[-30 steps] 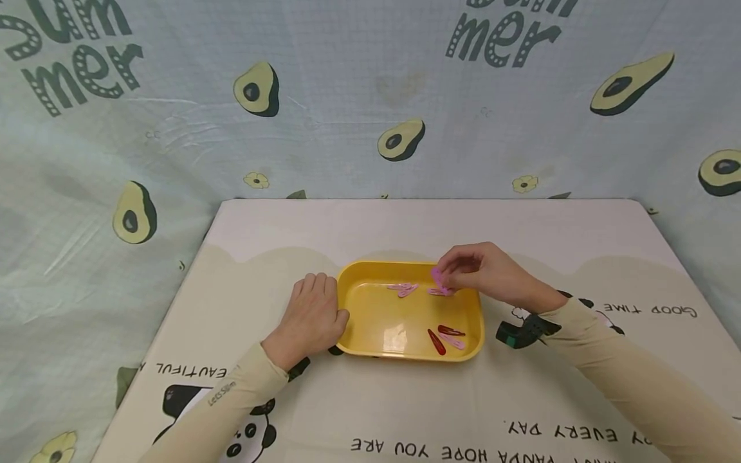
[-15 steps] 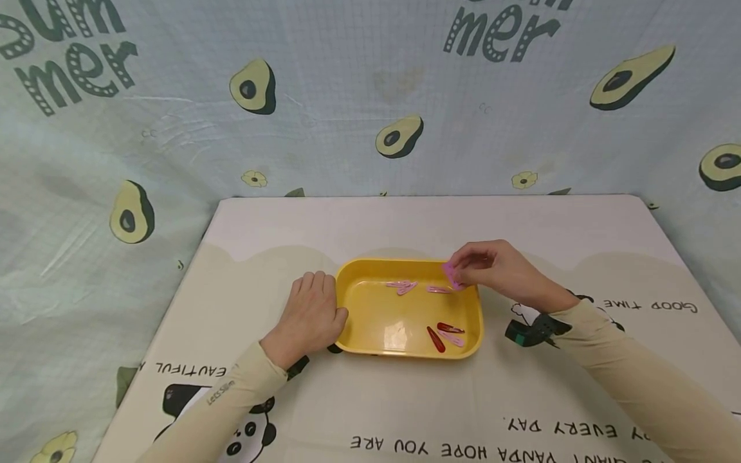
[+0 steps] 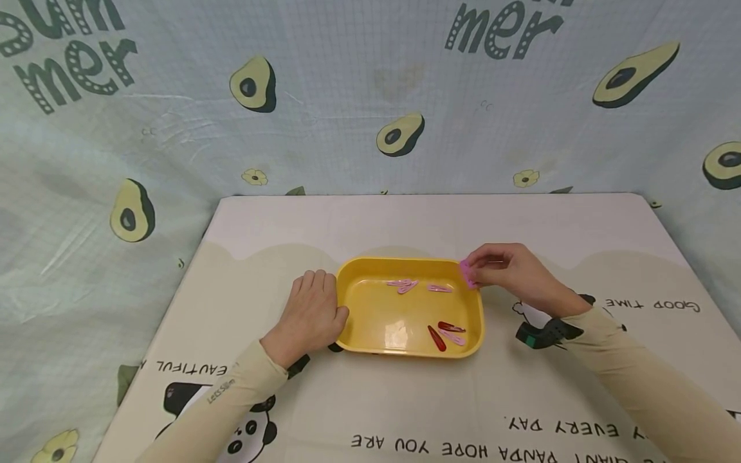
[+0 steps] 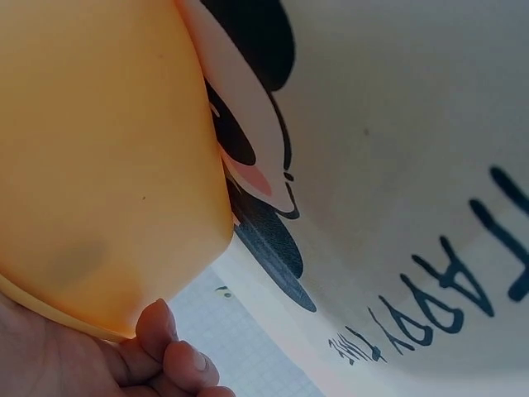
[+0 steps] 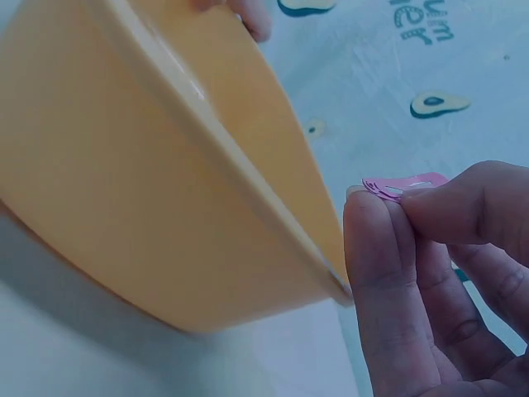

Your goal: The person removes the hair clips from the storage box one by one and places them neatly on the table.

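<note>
A yellow tray [image 3: 376, 321] sits on the table, with my left hand [image 3: 309, 315] gripping its left rim. In the left wrist view, that hand's curled fingers [image 4: 157, 331] show at the tray's edge. My right hand [image 3: 512, 273] pinches a bright pink hair clip [image 5: 405, 184] between thumb and fingers, at the tray's far right corner. Pale pink hair clips [image 3: 402, 285] lie together at the back of the tray, and another pale pink clip [image 3: 439, 288] lies to their right. Near the front right are a red clip [image 3: 437, 338], a second red clip [image 3: 451, 326] and a pink clip [image 3: 452, 337].
The table [image 3: 347, 222] wears a cover printed with pandas [image 3: 249, 431] and lettering. Behind it hangs a pale cloth [image 3: 336, 96] with avocado prints. Black camera straps [image 3: 547, 334] sit on the wrists.
My right hand has moved right with the bright pink hair clip, from over the tray's inside to its right rim. My left hand has kept its hold on the tray.
</note>
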### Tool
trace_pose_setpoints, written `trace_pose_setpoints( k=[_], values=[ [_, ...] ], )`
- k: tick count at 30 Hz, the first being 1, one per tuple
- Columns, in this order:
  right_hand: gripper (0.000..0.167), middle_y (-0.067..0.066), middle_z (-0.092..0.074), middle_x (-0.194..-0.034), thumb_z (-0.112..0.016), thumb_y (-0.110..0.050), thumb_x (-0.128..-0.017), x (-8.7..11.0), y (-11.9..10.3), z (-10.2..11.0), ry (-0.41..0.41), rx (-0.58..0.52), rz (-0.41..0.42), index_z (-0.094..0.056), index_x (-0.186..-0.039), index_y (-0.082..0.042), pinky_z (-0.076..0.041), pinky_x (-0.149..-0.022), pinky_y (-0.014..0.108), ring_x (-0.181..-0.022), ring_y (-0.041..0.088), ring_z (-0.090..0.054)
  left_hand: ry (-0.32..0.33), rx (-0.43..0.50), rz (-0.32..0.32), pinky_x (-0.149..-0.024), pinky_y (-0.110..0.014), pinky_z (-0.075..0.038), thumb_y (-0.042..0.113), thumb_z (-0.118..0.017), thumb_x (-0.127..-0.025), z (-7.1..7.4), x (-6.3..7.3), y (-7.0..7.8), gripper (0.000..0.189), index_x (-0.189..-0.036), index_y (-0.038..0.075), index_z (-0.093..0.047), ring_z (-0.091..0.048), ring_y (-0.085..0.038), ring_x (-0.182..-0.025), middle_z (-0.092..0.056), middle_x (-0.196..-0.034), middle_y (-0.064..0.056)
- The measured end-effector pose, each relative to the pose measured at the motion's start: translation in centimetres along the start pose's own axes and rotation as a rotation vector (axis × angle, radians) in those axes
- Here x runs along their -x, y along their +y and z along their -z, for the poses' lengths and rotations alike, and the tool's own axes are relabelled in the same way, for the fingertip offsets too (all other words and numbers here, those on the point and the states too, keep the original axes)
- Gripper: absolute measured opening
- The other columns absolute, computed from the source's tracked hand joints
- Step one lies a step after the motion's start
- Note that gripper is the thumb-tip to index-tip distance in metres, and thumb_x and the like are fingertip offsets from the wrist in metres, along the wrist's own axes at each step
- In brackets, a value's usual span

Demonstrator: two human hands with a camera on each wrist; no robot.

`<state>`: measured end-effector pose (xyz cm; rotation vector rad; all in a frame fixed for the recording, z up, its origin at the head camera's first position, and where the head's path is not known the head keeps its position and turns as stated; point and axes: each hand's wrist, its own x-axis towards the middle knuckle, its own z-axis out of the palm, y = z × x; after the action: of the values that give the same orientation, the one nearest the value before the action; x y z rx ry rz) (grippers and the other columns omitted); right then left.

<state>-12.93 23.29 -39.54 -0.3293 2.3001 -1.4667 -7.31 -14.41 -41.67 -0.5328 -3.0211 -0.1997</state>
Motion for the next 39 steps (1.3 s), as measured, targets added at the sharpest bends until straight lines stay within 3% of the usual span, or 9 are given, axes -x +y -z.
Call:
trace_pose_setpoints(
  k=[5,15,25,39],
  values=[
    [0.03,0.012,-0.075,-0.109,-0.071,-0.028,-0.097,0.3,0.6,0.5,0.035,-0.025,0.008,-0.069,-0.117,-0.006,-0.061,-0.088,0.028,-0.093,0.018,-0.075,0.005,0.008,-0.002,-0.077,-0.037,-0.03,0.019,-0.055,-0.09,0.0,0.0,0.0,0.02,-0.089,0.002,-0.045,-0.032,-0.025,-0.077,-0.035,-0.08,-0.007],
    [0.034,-0.001,-0.069,-0.113,-0.07,-0.031,-0.098,1.1,2.0,1.6,0.133,0.024,-0.023,-0.068,-0.122,-0.007,-0.059,-0.086,0.02,-0.096,0.01,-0.071,0.027,0.002,-0.015,-0.076,-0.037,-0.03,0.018,-0.055,-0.089,0.0,0.0,0.0,0.019,-0.089,0.002,-0.045,-0.032,-0.025,-0.076,-0.036,-0.079,-0.007],
    [0.037,-0.011,-0.068,-0.11,-0.066,-0.032,-0.1,1.1,3.8,2.3,0.177,0.033,-0.057,-0.065,-0.125,-0.005,-0.057,-0.085,0.015,-0.094,0.002,-0.07,0.046,0.001,-0.02,-0.074,-0.036,-0.029,0.017,-0.053,-0.088,0.1,0.1,0.1,0.018,-0.087,0.002,-0.044,-0.031,-0.025,-0.075,-0.035,-0.078,-0.007],
    [0.044,-0.012,-0.065,-0.111,-0.065,-0.035,-0.1,0.5,5.7,2.8,0.219,0.031,-0.155,-0.062,-0.131,-0.003,-0.055,-0.084,0.01,-0.093,-0.002,-0.066,0.01,0.002,-0.007,-0.075,-0.036,-0.029,0.018,-0.055,-0.089,0.0,0.0,0.1,0.019,-0.088,0.002,-0.045,-0.031,-0.025,-0.076,-0.035,-0.079,-0.007]
  ],
)
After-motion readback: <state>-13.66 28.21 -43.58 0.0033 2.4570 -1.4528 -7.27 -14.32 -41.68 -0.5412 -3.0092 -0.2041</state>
